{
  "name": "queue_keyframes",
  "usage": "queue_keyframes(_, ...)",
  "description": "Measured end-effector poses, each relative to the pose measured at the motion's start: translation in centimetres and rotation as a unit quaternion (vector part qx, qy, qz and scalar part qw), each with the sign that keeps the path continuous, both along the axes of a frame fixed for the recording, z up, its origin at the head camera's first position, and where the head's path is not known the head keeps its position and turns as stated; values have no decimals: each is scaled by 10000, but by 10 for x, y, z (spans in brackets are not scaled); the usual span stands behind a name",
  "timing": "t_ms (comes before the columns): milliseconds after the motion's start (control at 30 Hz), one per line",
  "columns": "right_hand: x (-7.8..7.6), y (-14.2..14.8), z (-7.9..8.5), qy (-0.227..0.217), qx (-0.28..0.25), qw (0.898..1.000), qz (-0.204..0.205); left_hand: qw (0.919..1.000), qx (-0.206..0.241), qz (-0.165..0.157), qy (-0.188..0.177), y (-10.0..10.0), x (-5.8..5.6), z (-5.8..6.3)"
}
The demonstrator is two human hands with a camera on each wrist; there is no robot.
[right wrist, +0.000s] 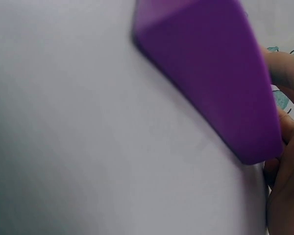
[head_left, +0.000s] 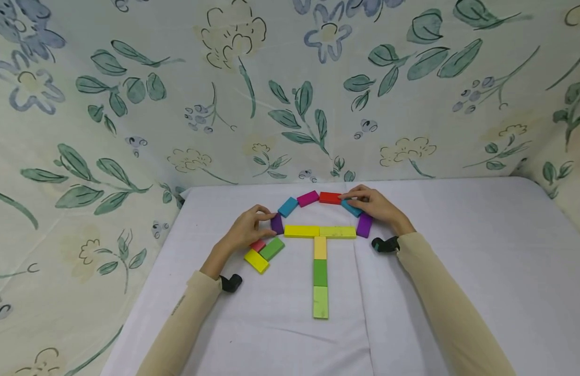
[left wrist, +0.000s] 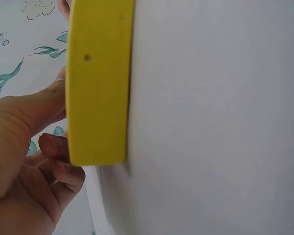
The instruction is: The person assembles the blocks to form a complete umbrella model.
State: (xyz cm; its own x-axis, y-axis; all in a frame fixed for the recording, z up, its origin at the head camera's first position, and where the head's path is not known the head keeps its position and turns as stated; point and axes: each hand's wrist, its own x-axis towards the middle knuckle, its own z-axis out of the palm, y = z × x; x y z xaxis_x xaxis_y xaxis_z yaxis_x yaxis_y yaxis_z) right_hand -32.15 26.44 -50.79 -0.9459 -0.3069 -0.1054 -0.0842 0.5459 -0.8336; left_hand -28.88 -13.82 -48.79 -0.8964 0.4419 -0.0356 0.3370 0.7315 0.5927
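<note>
Coloured blocks form an umbrella-like outline on the white cloth. At the arch's left end, my left hand [head_left: 246,225] pinches a purple block [head_left: 276,223] between thumb and fingertips. On the arch's right side, my right hand [head_left: 376,204] holds a blue block [head_left: 350,209], fingertips right at the red block [head_left: 329,198]. A magenta block [head_left: 308,198] and another blue block [head_left: 287,207] continue the arch leftward. Below my right hand lies a second purple block [head_left: 364,225], large in the right wrist view. A yellow block [left wrist: 99,88] hides part of my left fingers in the left wrist view.
Two yellow blocks [head_left: 301,231] lie end to end under the arch. From them a stem of orange-yellow, green [head_left: 320,272] and light green blocks runs toward me. Loose red, green [head_left: 272,249] and yellow blocks sit beside my left wrist. Floral fabric [head_left: 308,130] hangs behind the table.
</note>
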Motion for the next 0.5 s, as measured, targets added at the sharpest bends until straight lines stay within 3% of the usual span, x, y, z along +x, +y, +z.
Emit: queue_keyframes(500, -2, 0, -2, 62, 36, 10000, 22, 9999, -89, 10, 115, 2, 0, 1)
